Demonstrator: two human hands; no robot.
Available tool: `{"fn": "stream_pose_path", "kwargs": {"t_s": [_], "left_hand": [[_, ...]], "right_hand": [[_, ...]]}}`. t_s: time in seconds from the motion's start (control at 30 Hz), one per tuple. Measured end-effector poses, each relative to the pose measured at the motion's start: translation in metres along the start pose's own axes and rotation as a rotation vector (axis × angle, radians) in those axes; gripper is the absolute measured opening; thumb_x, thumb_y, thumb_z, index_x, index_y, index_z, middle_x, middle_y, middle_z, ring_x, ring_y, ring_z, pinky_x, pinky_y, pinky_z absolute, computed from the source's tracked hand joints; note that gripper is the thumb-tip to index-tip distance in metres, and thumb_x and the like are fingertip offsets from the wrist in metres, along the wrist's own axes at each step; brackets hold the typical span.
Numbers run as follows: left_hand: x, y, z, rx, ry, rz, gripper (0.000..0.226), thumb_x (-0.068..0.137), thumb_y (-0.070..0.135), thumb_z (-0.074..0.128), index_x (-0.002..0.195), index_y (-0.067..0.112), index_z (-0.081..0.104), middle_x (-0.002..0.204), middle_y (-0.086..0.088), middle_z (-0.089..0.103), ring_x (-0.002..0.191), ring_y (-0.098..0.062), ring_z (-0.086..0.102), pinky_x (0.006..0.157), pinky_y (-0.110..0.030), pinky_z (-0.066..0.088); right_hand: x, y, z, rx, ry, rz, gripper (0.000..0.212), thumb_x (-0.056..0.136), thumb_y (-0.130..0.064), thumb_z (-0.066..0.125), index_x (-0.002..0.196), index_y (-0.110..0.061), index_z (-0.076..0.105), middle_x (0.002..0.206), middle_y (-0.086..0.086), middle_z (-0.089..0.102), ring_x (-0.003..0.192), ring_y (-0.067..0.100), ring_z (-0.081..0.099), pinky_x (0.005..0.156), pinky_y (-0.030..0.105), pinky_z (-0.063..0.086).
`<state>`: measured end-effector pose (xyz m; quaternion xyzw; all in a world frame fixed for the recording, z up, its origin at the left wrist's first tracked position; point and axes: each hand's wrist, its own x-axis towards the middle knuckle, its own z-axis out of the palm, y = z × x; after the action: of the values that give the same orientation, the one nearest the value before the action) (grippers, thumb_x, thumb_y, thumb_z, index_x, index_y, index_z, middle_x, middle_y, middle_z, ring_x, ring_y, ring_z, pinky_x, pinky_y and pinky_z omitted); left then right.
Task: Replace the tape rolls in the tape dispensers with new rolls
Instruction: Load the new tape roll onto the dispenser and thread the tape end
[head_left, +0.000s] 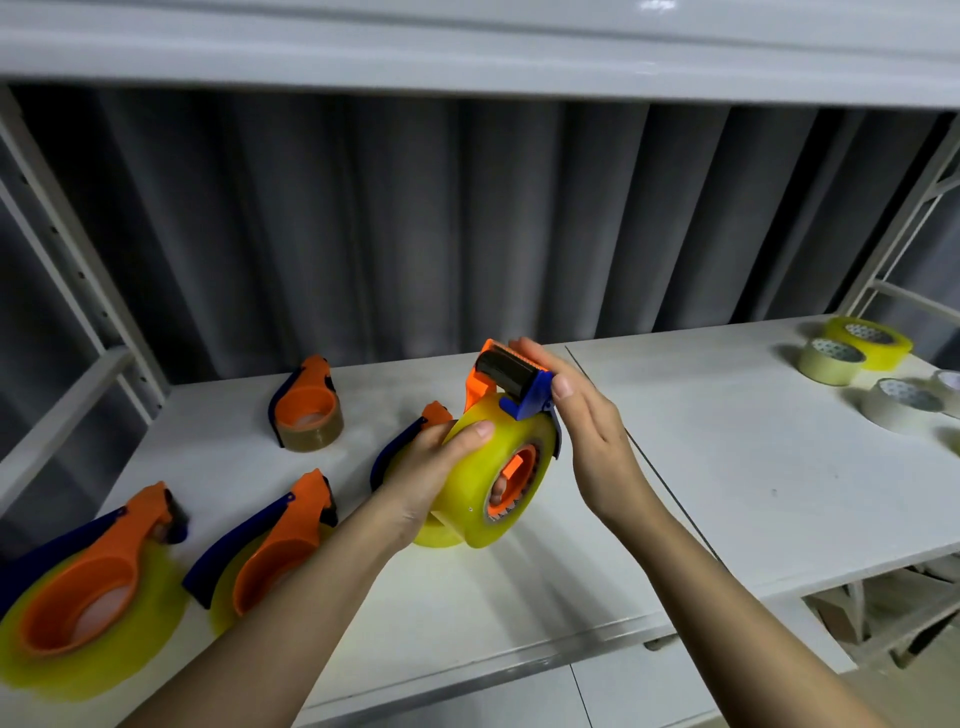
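I hold an orange-and-blue tape dispenser (511, 384) above the shelf, with a thick yellow tape roll (485, 483) mounted on it. My left hand (431, 475) grips the roll from the left, thumb on its outer face. My right hand (582, 415) pinches the dispenser's blue front end beside the black roller. Three other dispensers lie on the shelf: one with a brown roll (306, 408) at the back, two with yellow rolls (270, 551) (88, 587) at the front left. Another yellow roll (441, 532) lies on the shelf under the held one.
Several loose tape rolls, yellow (870, 340), pale (830, 359) and greyish (906, 402), sit at the shelf's far right. The white shelf board (727, 452) has metal uprights at both sides, an upper shelf overhead and a grey corrugated wall behind.
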<state>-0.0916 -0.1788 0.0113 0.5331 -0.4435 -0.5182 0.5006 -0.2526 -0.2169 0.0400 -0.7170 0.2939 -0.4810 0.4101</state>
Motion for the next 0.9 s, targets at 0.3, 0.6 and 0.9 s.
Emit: {"fn": "stream_pose_path", "kwargs": {"t_s": [0.3, 0.6, 0.9], "left_hand": [[-0.001, 0.001, 0.006, -0.061, 0.034, -0.025, 0.061, 0.057, 0.059, 0.072, 0.104, 0.021, 0.071, 0.104, -0.012, 0.072, 0.1, -0.033, 0.067, 0.097, -0.052, 0.048], [-0.002, 0.006, 0.011, -0.033, 0.145, -0.167, 0.041, 0.073, 0.055, 0.071, 0.095, 0.021, 0.07, 0.091, -0.009, 0.074, 0.09, -0.03, 0.07, 0.091, -0.048, 0.053], [-0.005, 0.016, 0.008, -0.012, 0.078, -0.256, 0.069, 0.055, 0.065, 0.076, 0.106, 0.019, 0.07, 0.101, -0.012, 0.072, 0.095, -0.032, 0.069, 0.093, -0.05, 0.052]], "right_hand": [[-0.017, -0.004, 0.026, -0.018, 0.205, 0.042, 0.044, 0.101, -0.031, 0.042, 0.144, -0.022, 0.038, 0.1, -0.05, 0.054, 0.104, -0.018, 0.052, 0.083, 0.003, 0.038], [-0.005, 0.002, 0.018, -0.046, 0.079, 0.185, 0.09, 0.074, -0.057, 0.06, 0.149, -0.038, 0.015, 0.119, -0.021, 0.05, 0.109, -0.003, 0.053, 0.091, 0.017, 0.044], [0.005, 0.012, 0.004, 0.218, 0.01, 0.261, 0.036, 0.083, -0.013, 0.07, 0.117, -0.022, 0.062, 0.104, -0.007, 0.071, 0.096, 0.007, 0.068, 0.073, 0.018, 0.053]]}}
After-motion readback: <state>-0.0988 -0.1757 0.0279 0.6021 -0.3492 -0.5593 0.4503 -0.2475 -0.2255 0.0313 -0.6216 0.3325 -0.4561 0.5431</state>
